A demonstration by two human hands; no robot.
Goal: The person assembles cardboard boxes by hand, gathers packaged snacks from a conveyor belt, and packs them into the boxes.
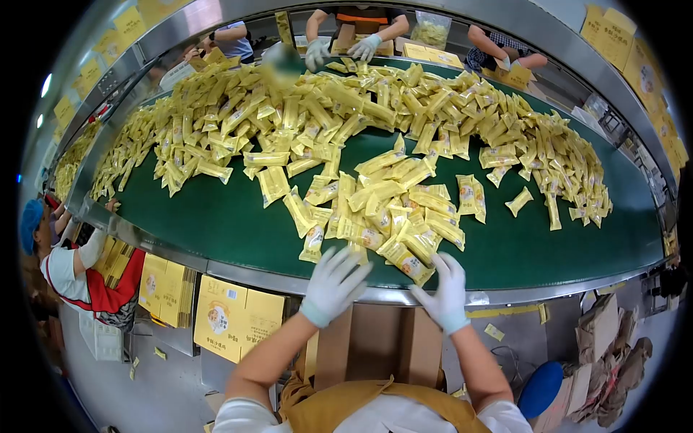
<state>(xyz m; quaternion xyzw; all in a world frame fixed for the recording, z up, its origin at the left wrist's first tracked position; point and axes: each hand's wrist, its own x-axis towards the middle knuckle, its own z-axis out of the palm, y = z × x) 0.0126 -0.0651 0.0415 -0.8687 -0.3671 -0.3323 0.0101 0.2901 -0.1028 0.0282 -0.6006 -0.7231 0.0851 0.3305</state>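
Both my hands wear white gloves and reach over the near edge of a green conveyor belt (238, 224). My left hand (336, 283) has its fingers spread beside the near side of a heap of yellow snack packets (375, 202). My right hand (444, 289) is open too, its fingertips close to a yellow packet (406, 261) at the heap's front; whether they touch it I cannot tell. Nothing is gripped in either hand. Below the belt's edge, between my forearms, stands an open cardboard box (379, 343); its inside looks dark.
More packets lie in a long bank (289, 108) across the belt's far side. Co-workers stand opposite, one with gloved hands (364, 48), and another person (79, 267) is at the left. Flat yellow cartons (234, 317) stand below the belt; a blue stool (541, 390) is at lower right.
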